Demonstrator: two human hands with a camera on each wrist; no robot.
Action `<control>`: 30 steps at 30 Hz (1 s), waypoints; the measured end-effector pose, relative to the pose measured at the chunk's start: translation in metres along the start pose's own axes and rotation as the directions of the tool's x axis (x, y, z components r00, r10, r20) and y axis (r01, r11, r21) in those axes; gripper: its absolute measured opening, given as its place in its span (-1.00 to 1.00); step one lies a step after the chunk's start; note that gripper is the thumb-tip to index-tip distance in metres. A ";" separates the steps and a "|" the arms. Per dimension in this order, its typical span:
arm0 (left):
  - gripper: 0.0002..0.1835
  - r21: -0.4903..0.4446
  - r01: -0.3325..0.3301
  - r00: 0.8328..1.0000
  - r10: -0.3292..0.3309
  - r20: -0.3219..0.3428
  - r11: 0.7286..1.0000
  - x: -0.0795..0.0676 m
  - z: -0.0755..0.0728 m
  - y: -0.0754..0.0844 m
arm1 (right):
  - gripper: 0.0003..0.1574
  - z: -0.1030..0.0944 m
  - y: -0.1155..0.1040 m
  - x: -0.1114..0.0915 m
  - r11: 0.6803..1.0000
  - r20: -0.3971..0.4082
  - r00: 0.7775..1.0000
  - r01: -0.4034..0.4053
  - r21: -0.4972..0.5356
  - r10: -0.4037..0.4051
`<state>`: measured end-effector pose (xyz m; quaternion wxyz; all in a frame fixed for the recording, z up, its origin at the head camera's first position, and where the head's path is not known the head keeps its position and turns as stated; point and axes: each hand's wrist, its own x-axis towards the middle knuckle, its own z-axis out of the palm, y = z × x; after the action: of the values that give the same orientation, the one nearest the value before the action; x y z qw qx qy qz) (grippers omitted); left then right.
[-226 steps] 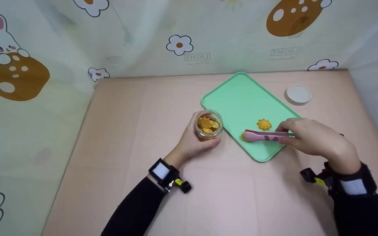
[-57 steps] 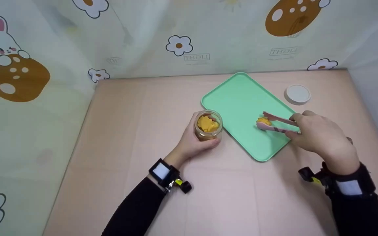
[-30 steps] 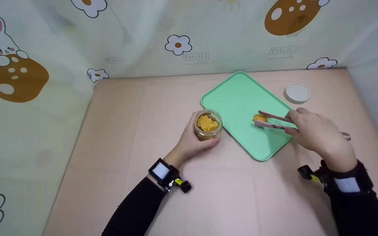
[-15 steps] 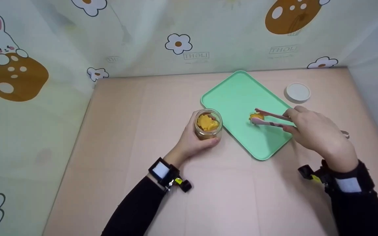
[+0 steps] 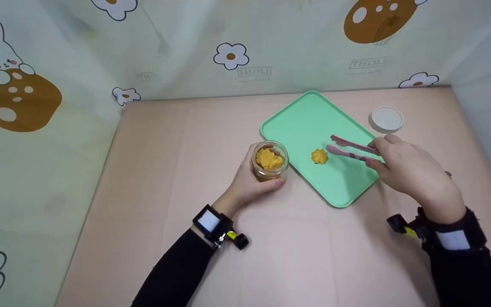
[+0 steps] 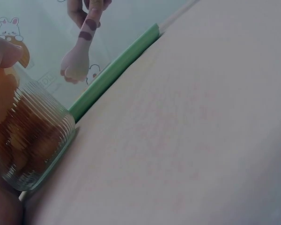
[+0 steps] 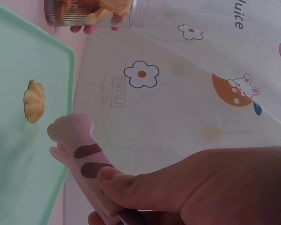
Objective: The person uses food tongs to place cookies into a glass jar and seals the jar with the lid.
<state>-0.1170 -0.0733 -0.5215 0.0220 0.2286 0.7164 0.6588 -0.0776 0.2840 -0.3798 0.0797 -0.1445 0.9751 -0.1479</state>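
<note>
My left hand is wrapped round a ribbed glass jar filled with yellow cookies, just off the left edge of the green tray. In my right hand is a pair of pink paw-tipped tongs, pinched between thumb and fingers with the tips spread apart and nothing between them. One flower-shaped cookie lies on the tray, just left of the tong tips. The right wrist view shows the tongs raised near that cookie.
A white round lid lies on the table beyond the tray's right edge. Behind the table hangs a printed curtain with flowers and rabbits; it also runs along the left side.
A cookie formerly between the tongs now lies farther left on the tray, released, and the tongs have risen away. Earlier another cookie was in the tongs. The left hand keeps its place.
</note>
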 end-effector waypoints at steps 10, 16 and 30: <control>0.01 0.002 0.003 1.000 -0.003 0.000 1.000 -0.001 0.000 -0.001 | -0.47 0.014 -0.009 0.007 1.000 0.052 0.998 0.026 0.009 -0.027; 0.00 -0.007 0.004 1.000 -0.004 0.003 1.000 -0.001 0.000 0.000 | -0.47 0.018 -0.009 0.009 1.000 0.073 0.997 0.014 -0.003 -0.013; 0.01 -0.002 0.018 1.000 -0.018 0.003 1.000 -0.001 0.000 0.001 | -0.48 0.018 -0.003 0.013 0.998 0.055 0.997 0.051 0.047 -0.053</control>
<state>-0.1162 -0.0736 -0.5206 0.0291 0.2230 0.7177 0.6591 -0.0857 0.2722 -0.3971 0.1067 -0.1720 0.9648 -0.1679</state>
